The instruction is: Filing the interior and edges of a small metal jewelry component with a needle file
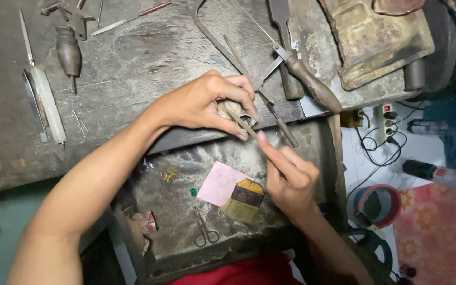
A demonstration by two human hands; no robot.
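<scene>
My left hand grips a small pale metal piece against the front edge of the dark wooden workbench. My right hand holds a thin file whose tip lies across that piece, with the forefinger stretched along it. Both hands hover over an open drawer tray below the bench edge.
The tray holds a pink paper, a flat brush, small scissors and a gold-coloured bit. A saw frame with a wooden handle, files, gravers and a worn metal block lie on the bench. A power strip and cables sit on the floor at right.
</scene>
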